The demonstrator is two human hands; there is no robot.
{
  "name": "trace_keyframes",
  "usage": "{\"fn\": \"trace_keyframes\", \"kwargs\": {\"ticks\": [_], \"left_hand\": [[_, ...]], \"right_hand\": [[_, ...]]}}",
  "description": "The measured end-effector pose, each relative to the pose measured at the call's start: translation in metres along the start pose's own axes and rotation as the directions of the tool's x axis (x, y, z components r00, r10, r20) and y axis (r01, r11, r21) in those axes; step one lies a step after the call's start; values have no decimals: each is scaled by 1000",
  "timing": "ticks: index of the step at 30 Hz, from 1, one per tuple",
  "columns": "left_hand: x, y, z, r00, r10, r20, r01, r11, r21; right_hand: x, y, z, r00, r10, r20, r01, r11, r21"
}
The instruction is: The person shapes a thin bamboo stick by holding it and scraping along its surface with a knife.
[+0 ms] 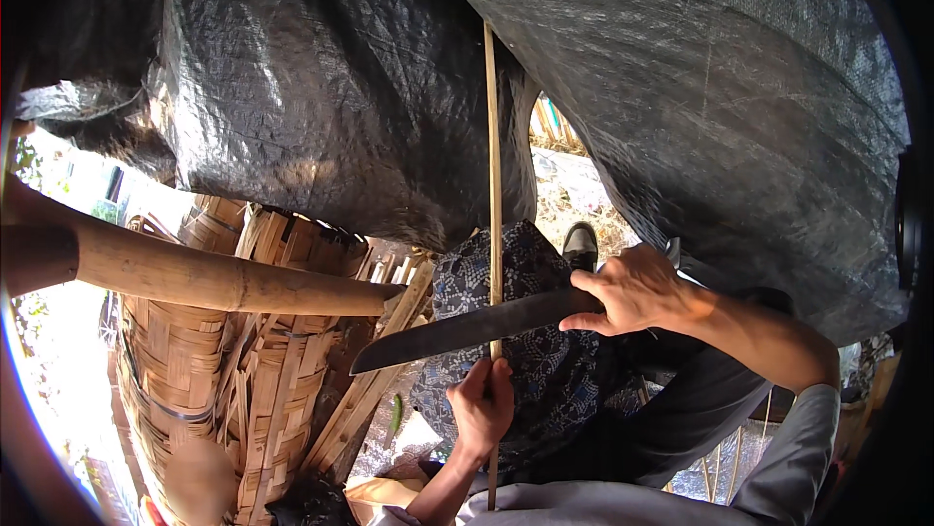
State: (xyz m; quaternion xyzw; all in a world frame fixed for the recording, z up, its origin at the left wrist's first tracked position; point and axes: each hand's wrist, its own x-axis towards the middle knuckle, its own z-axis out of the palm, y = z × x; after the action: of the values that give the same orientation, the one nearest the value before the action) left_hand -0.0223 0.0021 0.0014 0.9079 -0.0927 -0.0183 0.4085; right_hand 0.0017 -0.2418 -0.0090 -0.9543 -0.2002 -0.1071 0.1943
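Note:
A long, thin bamboo strip [492, 156] runs upright through the middle of the view, over a dark patterned cloth [555, 370] on my lap. My left hand [482, 409] is closed round the strip's lower part, thumb upward. In my right hand [632, 290] is a machete [467, 333], its broad dark blade pointing left and crossing the strip just above my left hand. The machete's handle is mostly hidden by my fingers. Whether the blade touches the strip or only passes in front of it, I cannot tell.
Black plastic sheeting [321, 88] hangs across the far side, with another sheet [720, 88] at right. Woven bamboo baskets [175, 361] stand at left behind a thick bamboo pole [224, 278]. Split bamboo pieces [355, 419] lean beside them. A shoe [580, 242] shows ahead.

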Motion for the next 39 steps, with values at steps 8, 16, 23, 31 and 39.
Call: {"fn": "trace_keyframes", "kwargs": {"ticks": [8,16,23,31,39], "left_hand": [[2,-8,2,998,51,-33,-51,999,7],[-4,-17,-3,1000,21,-2,-21,999,34],[1,-41,-2,982,-91,168,143,931,-336],[7,-35,-6,930,-154,334,301,841,-451],[16,-53,-20,894,-172,413,352,840,-412]], "right_hand": [[-3,-13,7,989,139,47,-138,990,-18],[9,4,22,945,312,-102,-308,950,48],[3,-5,31,995,70,68,-72,997,21],[2,-6,31,992,72,-101,-88,984,-158],[15,-6,32,987,156,-33,-158,983,-93]]}}
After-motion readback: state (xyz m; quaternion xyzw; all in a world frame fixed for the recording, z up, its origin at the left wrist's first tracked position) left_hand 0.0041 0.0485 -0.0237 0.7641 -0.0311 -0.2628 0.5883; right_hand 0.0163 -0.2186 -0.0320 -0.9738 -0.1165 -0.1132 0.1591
